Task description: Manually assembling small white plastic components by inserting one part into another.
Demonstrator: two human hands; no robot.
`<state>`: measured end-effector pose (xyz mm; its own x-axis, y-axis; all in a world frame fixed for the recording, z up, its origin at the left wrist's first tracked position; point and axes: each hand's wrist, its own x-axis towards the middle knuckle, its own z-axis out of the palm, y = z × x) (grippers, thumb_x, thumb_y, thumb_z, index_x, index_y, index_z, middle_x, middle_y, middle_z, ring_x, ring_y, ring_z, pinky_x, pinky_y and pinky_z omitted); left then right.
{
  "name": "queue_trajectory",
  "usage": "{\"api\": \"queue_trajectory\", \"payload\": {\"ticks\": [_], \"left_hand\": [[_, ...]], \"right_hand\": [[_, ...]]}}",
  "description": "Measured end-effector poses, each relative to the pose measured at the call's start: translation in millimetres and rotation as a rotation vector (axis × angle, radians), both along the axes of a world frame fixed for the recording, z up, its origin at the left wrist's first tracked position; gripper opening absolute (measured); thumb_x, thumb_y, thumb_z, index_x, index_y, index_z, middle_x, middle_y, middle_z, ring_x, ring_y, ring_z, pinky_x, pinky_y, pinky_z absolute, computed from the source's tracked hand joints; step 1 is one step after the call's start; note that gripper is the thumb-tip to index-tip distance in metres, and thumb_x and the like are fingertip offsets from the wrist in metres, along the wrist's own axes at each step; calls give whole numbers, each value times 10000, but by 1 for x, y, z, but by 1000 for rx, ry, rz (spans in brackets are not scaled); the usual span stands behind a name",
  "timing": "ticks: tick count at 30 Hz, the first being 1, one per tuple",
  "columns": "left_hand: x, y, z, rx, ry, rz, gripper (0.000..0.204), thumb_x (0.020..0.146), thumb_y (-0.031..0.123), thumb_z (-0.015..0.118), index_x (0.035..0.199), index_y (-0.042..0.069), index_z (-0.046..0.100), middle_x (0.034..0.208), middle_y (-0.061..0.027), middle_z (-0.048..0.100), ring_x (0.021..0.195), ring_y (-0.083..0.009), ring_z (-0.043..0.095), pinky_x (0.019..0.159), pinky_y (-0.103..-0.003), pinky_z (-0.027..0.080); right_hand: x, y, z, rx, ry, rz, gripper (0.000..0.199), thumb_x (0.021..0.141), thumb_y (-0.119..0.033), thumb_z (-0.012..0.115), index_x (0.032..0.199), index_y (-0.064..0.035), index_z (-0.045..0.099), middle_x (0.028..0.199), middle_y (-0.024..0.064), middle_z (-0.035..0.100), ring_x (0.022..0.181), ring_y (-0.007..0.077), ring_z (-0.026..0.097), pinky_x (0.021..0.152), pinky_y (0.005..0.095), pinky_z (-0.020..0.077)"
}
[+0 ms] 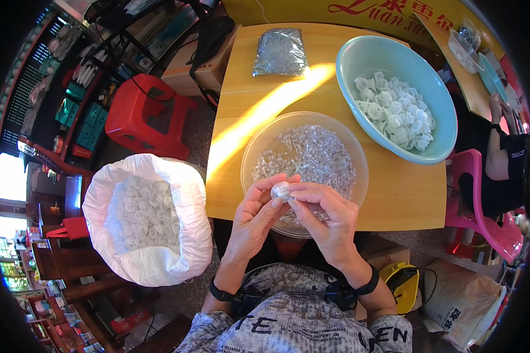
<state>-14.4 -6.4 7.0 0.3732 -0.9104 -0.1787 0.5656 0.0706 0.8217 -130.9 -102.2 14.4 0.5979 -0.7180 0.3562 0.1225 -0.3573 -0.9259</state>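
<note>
A small round white plastic part (281, 190) is held up between my two hands, over the near side of a clear bowl. My left hand (256, 213) pinches it between thumb and fingertips. The fingers of my right hand (328, 216) close at its right side; whether they grip the part itself or a tiny piece against it, I cannot make out. Below, the clear round bowl (363, 170) holds many thin transparent plastic pieces (318, 150). To the right, a light blue basin (348, 62) contains a heap of similar white parts (394, 109).
The bowls stand on a wooden table (400, 203), with a shiny bag (280, 52) at its far side. On my left is an open white sack (191, 212) of white parts, with a red stool (138, 112) beyond. A pink chair (480, 200) and another person's arm (497, 150) are at right.
</note>
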Motion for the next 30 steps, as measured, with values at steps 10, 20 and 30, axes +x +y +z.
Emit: {"api": "queue_trajectory", "payload": {"ticks": [10,20,30], "left_hand": [[0,1,-4,-56,-116,-14,416,949,31,478,1352,12,377,1371,-180,434,1251,-221,448,1042,-360,391],[1,2,-11,-70,-203,9,427,924,2,520,1336,1,408,1306,-160,499,1215,-201,476,1020,-340,408],[5,5,-15,-65,-294,45,465,858,-56,594,1303,-25,459,1242,-164,544,1140,-201,536,968,-320,460]], "right_hand": [[-2,0,-2,282,-77,60,140,842,21,631,982,16,644,1007,112,663,887,154,658,753,268,558],[-5,0,-7,284,-75,34,133,839,13,641,971,16,643,1000,118,662,871,140,650,745,259,556],[-8,-3,-9,296,-44,36,112,846,7,640,958,15,638,971,108,671,839,131,651,713,249,548]]}}
